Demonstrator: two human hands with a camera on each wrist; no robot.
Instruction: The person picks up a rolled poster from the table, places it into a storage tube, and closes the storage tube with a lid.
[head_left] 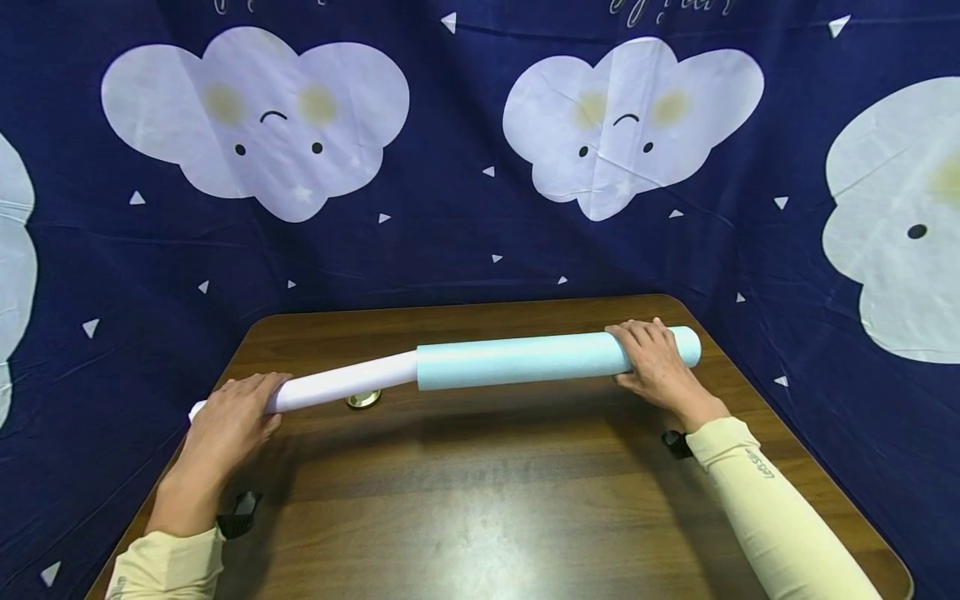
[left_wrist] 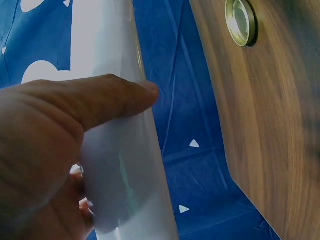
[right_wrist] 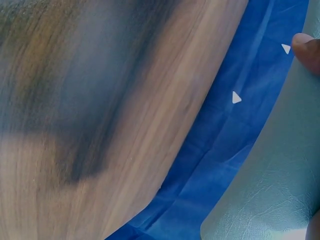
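A long, light blue tube (head_left: 517,361) is held up above the table, lying almost level across the head view. Out of its left end sticks a slimmer, glossy white roll (head_left: 345,382), which slants down toward the left. My left hand (head_left: 228,425) grips the white roll near its far left end. In the left wrist view the thumb (left_wrist: 120,100) lies across the roll, with other fingers partly hidden behind it. With curled fingers my right hand (head_left: 656,367) holds the blue tube close to its rounded right end. Only a fingertip (right_wrist: 306,50) and part of the blue tube show in the right wrist view.
On the brown wooden table (head_left: 480,483) lies a round gold lid (head_left: 363,398), below and behind the white roll. A dark blue cloth (head_left: 450,242) with clouds and small triangles hangs behind the table and around its sides.
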